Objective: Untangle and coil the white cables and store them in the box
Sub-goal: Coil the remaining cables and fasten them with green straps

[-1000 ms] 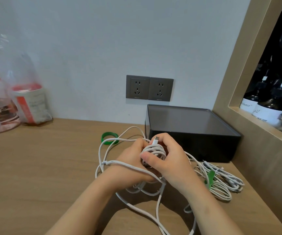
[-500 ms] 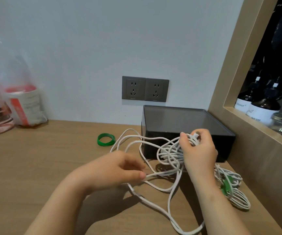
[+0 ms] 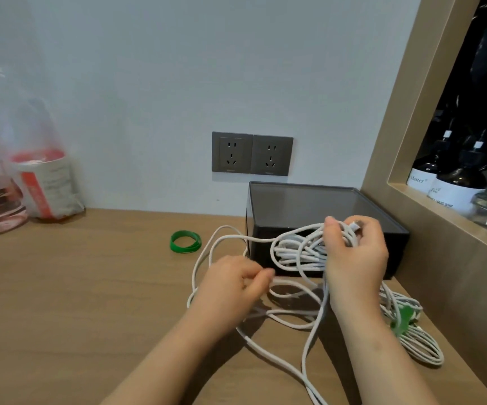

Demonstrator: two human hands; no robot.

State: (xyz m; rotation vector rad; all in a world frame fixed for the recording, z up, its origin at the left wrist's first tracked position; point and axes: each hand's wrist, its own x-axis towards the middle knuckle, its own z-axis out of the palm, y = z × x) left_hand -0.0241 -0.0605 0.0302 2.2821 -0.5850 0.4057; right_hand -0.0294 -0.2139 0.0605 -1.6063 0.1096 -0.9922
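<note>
My right hand point(image 3: 356, 258) holds a half-wound bunch of the white cable point(image 3: 297, 252) just in front of the black box point(image 3: 309, 206), fingers point(image 3: 331, 229) clamped round the loops, plug end on top. My left hand point(image 3: 233, 285), nearer me off the box's front left corner, pinches a loose strand. A second coiled cable point(image 3: 420, 343) lies bound on the surface point(image 3: 90, 287) right of the box front and a spare green tie point(image 3: 185, 246) lies left of the box, so I judge the job about half done: the loose tail needs winding and tying, and both coils must yet go into the box, whose top looks closed.
</note>
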